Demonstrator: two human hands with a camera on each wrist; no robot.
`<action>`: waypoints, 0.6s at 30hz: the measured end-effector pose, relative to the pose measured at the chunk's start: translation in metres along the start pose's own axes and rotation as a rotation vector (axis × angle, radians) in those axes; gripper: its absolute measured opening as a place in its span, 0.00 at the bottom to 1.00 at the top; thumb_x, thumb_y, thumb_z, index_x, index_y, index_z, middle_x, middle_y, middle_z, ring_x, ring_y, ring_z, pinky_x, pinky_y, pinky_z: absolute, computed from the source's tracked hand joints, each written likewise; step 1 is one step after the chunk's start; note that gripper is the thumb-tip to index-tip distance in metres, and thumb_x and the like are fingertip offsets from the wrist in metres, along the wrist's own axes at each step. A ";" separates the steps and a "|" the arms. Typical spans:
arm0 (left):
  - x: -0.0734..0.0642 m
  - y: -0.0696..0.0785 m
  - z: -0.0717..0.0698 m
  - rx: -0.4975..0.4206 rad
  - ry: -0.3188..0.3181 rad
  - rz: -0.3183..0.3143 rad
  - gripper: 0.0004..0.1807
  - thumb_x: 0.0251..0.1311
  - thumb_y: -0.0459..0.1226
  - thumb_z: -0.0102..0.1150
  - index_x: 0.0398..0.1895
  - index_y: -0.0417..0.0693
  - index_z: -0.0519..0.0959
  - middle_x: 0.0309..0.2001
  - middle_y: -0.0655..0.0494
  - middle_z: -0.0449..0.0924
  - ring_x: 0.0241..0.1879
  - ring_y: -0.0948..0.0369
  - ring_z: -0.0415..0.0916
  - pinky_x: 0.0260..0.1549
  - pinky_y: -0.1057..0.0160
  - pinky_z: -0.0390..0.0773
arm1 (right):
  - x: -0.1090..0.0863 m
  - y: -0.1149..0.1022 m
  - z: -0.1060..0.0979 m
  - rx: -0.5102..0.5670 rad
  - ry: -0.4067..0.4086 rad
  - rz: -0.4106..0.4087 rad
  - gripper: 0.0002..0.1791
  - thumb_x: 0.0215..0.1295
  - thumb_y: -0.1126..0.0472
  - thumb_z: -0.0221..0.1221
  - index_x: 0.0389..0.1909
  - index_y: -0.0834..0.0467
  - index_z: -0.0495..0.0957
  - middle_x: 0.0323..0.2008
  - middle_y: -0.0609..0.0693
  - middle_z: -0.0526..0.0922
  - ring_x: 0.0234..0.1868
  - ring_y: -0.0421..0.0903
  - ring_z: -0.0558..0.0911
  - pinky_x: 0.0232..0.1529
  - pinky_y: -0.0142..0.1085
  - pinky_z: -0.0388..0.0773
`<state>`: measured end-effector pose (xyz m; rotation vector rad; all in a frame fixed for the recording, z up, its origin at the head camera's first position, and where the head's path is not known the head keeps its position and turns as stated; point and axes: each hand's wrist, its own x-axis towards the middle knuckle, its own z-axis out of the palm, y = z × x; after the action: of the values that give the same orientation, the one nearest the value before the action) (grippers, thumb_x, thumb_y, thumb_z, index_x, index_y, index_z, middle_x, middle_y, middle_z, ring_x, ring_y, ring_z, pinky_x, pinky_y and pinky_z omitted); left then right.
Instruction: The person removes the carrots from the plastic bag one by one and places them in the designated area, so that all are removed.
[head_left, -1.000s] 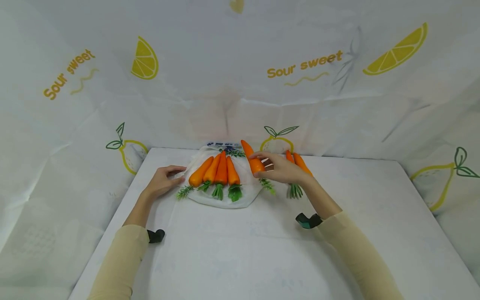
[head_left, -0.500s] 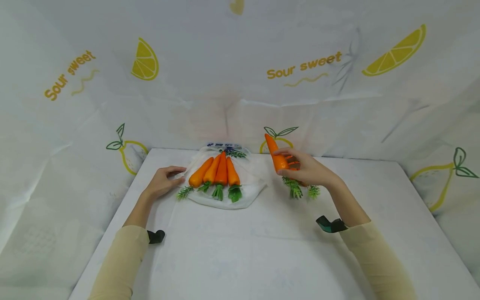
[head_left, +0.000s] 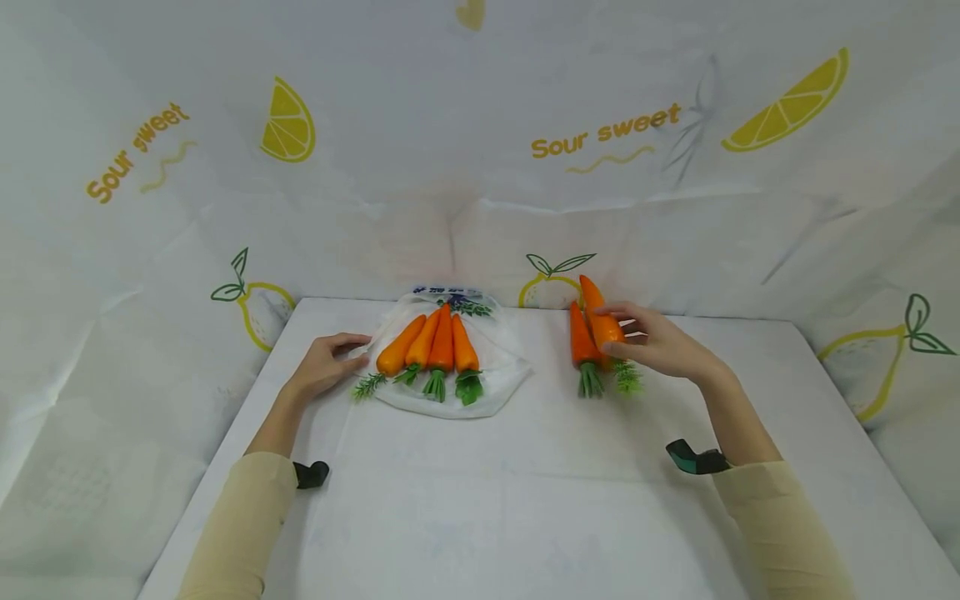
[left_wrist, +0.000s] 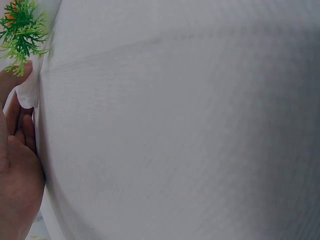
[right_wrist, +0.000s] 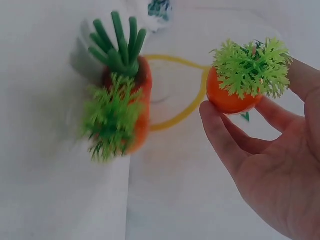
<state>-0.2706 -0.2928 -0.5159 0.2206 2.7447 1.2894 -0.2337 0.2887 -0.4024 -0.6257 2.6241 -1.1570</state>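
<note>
My right hand point(head_left: 656, 340) grips an orange toy carrot point(head_left: 603, 323), its tip pointing up and away. In the right wrist view the leafy top of this carrot point(right_wrist: 235, 97) faces the camera, apart from the carrots on the table. Beside and under it in the head view lie two more carrots, one a redder carrot point(head_left: 581, 337) with green stems; the other is mostly hidden. My left hand point(head_left: 326, 362) pinches the left edge of a thin white bag point(head_left: 498, 387), its folded edge showing between thumb and fingers in the left wrist view. Several carrots point(head_left: 442, 342) lie side by side on the bag.
The table point(head_left: 480, 500) has a white cover and meets a white cloth backdrop point(head_left: 420, 167) with lemon prints at its back edge. Dark wrist mounts stick out beside both sleeves. A gap of table separates the bag from the right-hand carrots.
My right hand has carried its carrot from over the bag's right side rightward to the carrots at the right. My left hand has stayed at the bag's edge.
</note>
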 end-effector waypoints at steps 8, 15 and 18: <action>-0.001 -0.001 -0.001 0.012 0.013 0.029 0.23 0.72 0.41 0.70 0.67 0.43 0.84 0.69 0.39 0.82 0.74 0.40 0.75 0.79 0.37 0.69 | -0.012 0.025 -0.014 -0.048 -0.002 0.094 0.31 0.79 0.54 0.65 0.77 0.59 0.69 0.75 0.67 0.73 0.69 0.68 0.79 0.67 0.54 0.84; -0.002 0.000 0.000 0.011 0.009 0.045 0.24 0.72 0.41 0.70 0.67 0.42 0.84 0.69 0.38 0.82 0.74 0.38 0.75 0.79 0.36 0.69 | -0.016 0.043 -0.017 -0.052 -0.004 0.126 0.32 0.79 0.56 0.65 0.76 0.64 0.69 0.74 0.72 0.72 0.66 0.72 0.80 0.63 0.59 0.85; -0.002 0.000 -0.001 0.016 0.012 0.037 0.24 0.72 0.41 0.70 0.67 0.42 0.84 0.69 0.38 0.82 0.74 0.39 0.75 0.79 0.37 0.69 | -0.015 0.050 -0.017 -0.056 -0.012 0.139 0.32 0.79 0.57 0.64 0.76 0.65 0.68 0.75 0.72 0.70 0.67 0.73 0.80 0.63 0.62 0.84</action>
<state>-0.2683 -0.2937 -0.5154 0.2677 2.7744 1.2819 -0.2413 0.3369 -0.4275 -0.4501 2.6495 -1.0398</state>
